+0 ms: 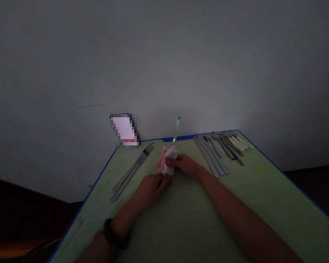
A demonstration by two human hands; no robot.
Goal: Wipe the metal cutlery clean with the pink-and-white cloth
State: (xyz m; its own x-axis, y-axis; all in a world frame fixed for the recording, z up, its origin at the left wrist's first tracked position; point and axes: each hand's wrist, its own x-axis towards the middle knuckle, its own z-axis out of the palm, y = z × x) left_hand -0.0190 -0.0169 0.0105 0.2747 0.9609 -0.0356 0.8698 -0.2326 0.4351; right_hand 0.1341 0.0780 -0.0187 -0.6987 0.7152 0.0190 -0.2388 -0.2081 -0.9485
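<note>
A table knife (176, 129) points up and away from me, its blade standing out above a pink and white cloth (168, 160). My right hand (185, 165) is closed around the cloth, pressing it about the knife's middle. Below the cloth, my left hand (155, 188) is closed at the knife's lower end; the handle itself is mostly hidden by fingers and cloth. Two table knives (133, 171) lie side by side on the table to the left of my hands.
The green table (181, 226) has a blue edge and meets a grey wall (164, 65). A phone with a blurred screen (125, 129) leans at the back left. Several knives (212, 157), dark-looking forks or spoons (227, 146) and white-handled cutlery (237, 142) lie at the right.
</note>
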